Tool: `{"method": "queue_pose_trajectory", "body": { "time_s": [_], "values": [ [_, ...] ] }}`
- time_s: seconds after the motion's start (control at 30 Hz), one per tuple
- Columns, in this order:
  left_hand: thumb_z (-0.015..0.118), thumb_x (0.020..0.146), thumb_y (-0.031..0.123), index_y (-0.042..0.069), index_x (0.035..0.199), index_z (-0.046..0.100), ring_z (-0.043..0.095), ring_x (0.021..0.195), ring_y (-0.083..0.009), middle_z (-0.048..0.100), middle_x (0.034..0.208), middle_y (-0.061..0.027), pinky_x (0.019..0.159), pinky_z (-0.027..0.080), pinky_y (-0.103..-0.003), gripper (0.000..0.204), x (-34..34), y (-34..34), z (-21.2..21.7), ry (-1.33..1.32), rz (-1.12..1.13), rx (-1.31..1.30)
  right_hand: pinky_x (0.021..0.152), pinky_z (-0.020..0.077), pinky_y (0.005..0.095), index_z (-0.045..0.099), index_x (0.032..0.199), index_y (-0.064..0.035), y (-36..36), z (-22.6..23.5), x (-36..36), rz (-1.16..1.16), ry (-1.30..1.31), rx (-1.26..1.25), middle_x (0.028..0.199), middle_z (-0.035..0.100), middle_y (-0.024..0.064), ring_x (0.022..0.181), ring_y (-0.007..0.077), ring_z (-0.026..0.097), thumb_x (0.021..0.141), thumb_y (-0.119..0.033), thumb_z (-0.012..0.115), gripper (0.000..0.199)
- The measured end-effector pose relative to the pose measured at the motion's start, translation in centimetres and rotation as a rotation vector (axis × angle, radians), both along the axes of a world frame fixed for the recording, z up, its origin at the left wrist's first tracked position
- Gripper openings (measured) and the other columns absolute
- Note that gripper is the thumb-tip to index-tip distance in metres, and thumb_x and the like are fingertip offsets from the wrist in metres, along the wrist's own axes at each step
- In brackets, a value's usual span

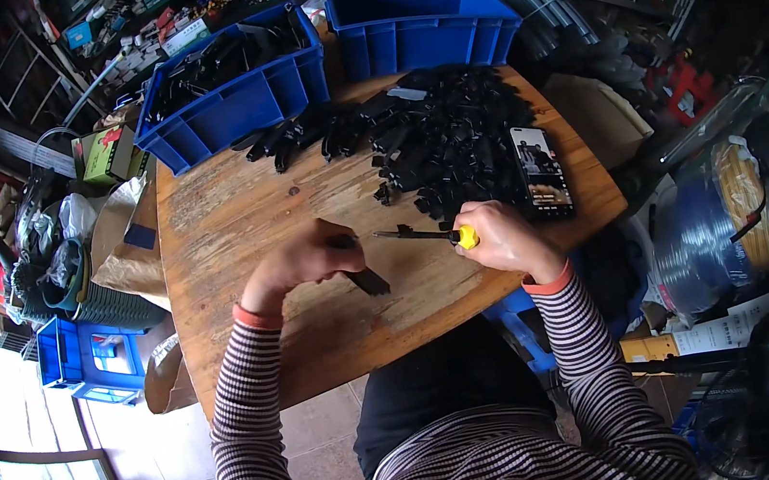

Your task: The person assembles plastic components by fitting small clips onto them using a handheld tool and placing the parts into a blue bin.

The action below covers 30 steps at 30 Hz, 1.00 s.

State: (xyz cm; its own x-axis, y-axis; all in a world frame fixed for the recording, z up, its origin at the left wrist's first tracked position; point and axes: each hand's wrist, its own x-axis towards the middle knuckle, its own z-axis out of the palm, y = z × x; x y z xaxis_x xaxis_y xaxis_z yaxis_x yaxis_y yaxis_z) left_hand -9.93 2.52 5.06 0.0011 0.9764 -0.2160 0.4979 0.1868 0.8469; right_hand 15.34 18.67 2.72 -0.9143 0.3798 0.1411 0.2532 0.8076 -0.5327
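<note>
My left hand (pixel 301 256) is closed around a black plastic piece (pixel 371 283), whose dark end sticks out below the fingers over the near part of the table. What the curled fingers cover of it is hidden. My right hand (pixel 501 236) grips a screwdriver (pixel 469 237) by its yellow handle. Its thin dark shaft points left toward the left hand, with a gap between them; a small black bit shows along the shaft, too small to make out. Beyond both hands lies a heap of black plastic parts (pixel 459 138).
The wooden table (pixel 227 222) carries a blue crate (pixel 236 104) filled with black parts at the far left and another blue crate (pixel 426 40) at the back. A phone (pixel 542 171) with a lit screen lies at the right. Coiled hose (pixel 708 226) stands beside the table.
</note>
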Motion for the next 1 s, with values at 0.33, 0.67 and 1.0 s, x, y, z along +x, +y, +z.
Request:
{"method": "queue_pose_trajectory", "body": {
  "time_s": [0.33,0.67,1.0],
  "values": [
    [0.07,0.074,0.005,0.004,0.1,0.066,0.065,0.079,-0.0259,0.066,0.095,-0.0122,0.07,0.053,-0.033,0.026,3.0,0.3,-2.6,0.349,0.192,0.579,0.07,0.0512,0.0393,0.065,0.091,-0.0007,-0.3,-0.2,0.3,-0.052,0.009,0.022,0.085,0.065,0.0152,0.079,0.0339,0.064,0.073,-0.009,0.075,0.022],
    [0.068,0.069,0.006,0.001,0.116,0.061,0.059,0.104,-0.0289,0.057,0.12,-0.0143,0.08,0.056,-0.036,0.047,7.0,-1.6,-4.2,0.659,-0.144,0.656,0.062,0.0497,0.0355,0.061,0.089,-0.0013,-1.6,0.7,-0.4,-0.122,0.14,-0.032,0.082,0.064,0.0131,0.072,0.0311,0.064,0.075,-0.008,0.076,0.021],
    [0.062,0.075,0.012,-0.001,0.119,0.058,0.054,0.113,-0.0277,0.055,0.126,-0.0151,0.078,0.056,-0.032,0.046,7.9,-2.0,-4.6,0.708,-0.217,0.742,0.061,0.05,0.0336,0.06,0.088,-0.0028,-2.9,0.6,-3.2,-0.048,0.36,-0.045,0.081,0.064,0.0117,0.073,0.0308,0.065,0.075,0.001,0.072,0.018]
  ]
}}
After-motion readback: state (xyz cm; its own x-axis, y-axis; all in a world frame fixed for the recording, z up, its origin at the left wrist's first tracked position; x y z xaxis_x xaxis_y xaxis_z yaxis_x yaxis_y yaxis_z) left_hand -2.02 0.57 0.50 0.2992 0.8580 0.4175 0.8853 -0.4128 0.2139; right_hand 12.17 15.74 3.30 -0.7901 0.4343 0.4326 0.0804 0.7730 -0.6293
